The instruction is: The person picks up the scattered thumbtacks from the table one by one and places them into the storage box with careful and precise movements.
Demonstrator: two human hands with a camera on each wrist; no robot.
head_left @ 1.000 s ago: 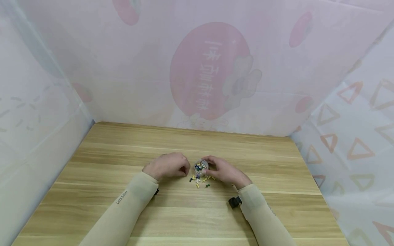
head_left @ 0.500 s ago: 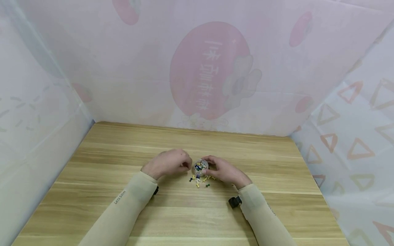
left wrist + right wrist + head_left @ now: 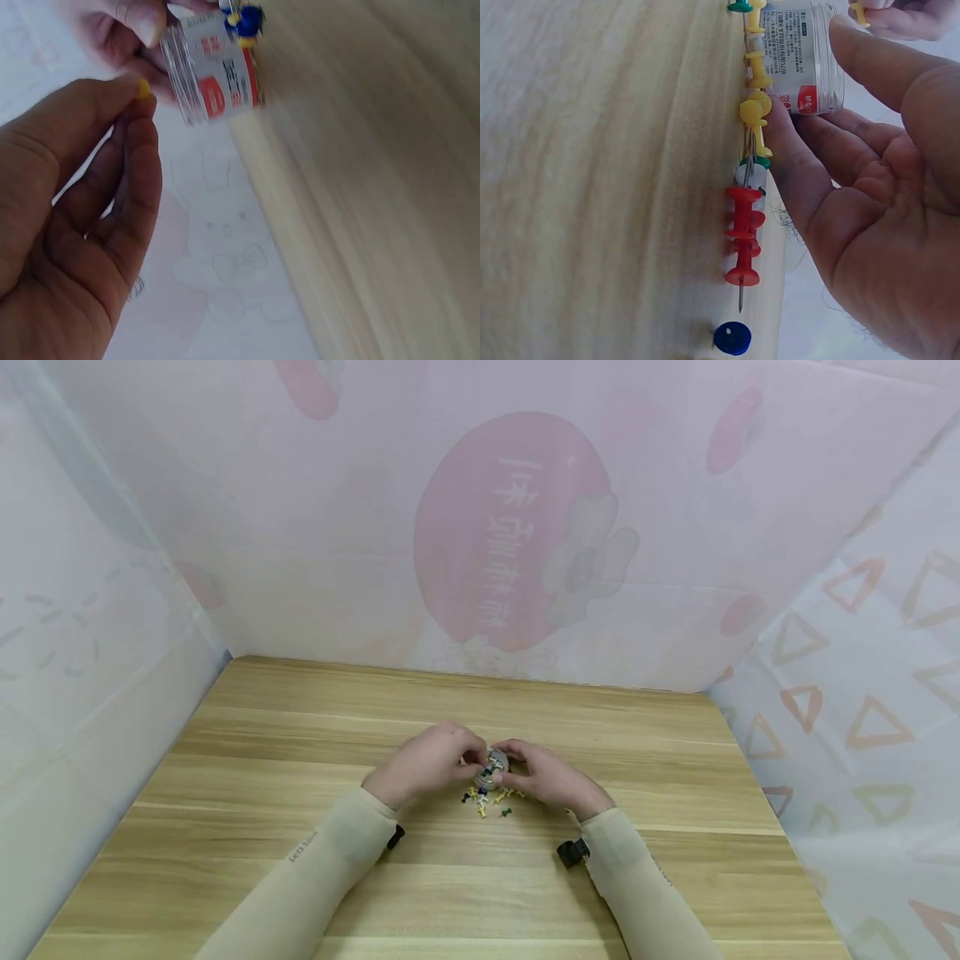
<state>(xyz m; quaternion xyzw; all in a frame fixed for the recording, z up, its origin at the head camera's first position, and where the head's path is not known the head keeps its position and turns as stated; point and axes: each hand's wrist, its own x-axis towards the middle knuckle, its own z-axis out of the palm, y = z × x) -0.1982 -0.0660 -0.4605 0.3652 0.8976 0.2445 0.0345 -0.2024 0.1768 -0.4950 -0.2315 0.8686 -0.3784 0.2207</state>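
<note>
My left hand (image 3: pixel 433 764) pinches a yellow push pin (image 3: pixel 143 89) between thumb and fingertips, close by the mouth of a small clear jar. In the right wrist view this pin (image 3: pixel 860 13) appears near the jar's open rim. My right hand (image 3: pixel 553 777) grips the labelled jar (image 3: pixel 799 64), its thumb and fingers round the side. The jar (image 3: pixel 492 770) stands on the table, partly hidden by both hands, with several push pins inside. Loose push pins in yellow, white, blue and green (image 3: pixel 506 812) lie just in front of it.
Red push pins (image 3: pixel 742 236) and a blue push pin (image 3: pixel 733 338) lie on the table near my right hand. The wood-grain table (image 3: pixel 465 893) is bounded by a printed back sheet (image 3: pixel 337 568) and side sheets.
My left hand has moved right, up to the jar, and its fingers now overlap the jar's left edge. The right hand and the jar stay where they were.
</note>
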